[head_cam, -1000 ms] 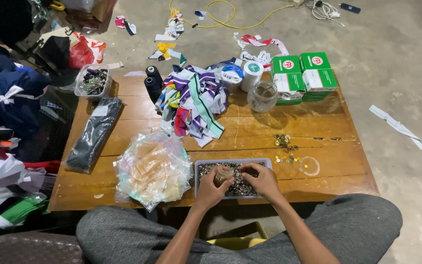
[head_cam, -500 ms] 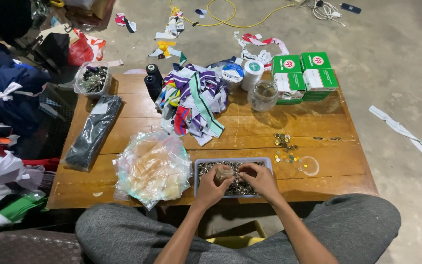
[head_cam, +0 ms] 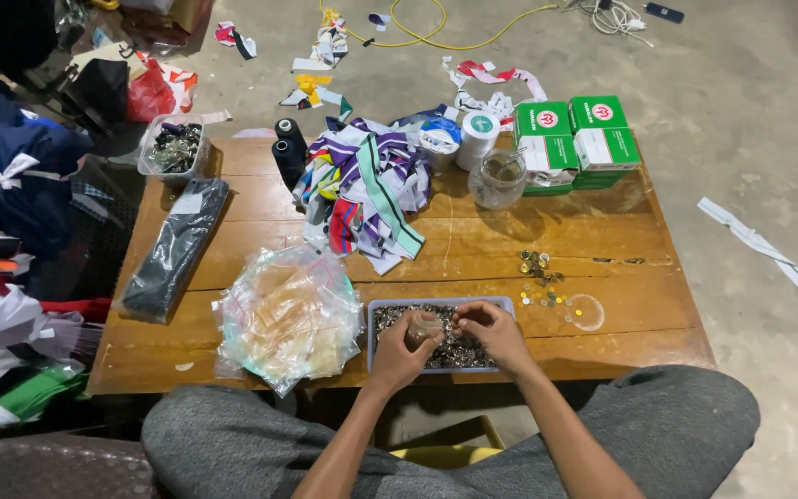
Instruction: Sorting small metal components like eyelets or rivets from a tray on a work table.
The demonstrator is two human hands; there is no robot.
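Note:
A shallow grey-blue tray (head_cam: 377, 312) full of small metal pieces (head_cam: 459, 349) lies at the near edge of a low wooden table (head_cam: 473, 240). My left hand (head_cam: 397, 356) is over the tray and grips a small clear bag (head_cam: 423, 327). My right hand (head_cam: 501, 335) is right beside it. Its fingertips are pinched together over the metal pieces, next to the bag's mouth. Both forearms reach in from my lap.
A heap of clear plastic bags (head_cam: 288, 319) lies left of the tray. A few loose metal pieces (head_cam: 538, 268) and a clear lid (head_cam: 586, 312) are to its right. Farther back are striped ribbons (head_cam: 367, 185), a black packet (head_cam: 177, 245), thread spools (head_cam: 288, 148), a glass jar (head_cam: 498, 177) and green boxes (head_cam: 584, 139).
Both hands stay over the tray with only small finger movements. The clear bag now shows more plainly in my left hand. The view has shifted slightly.

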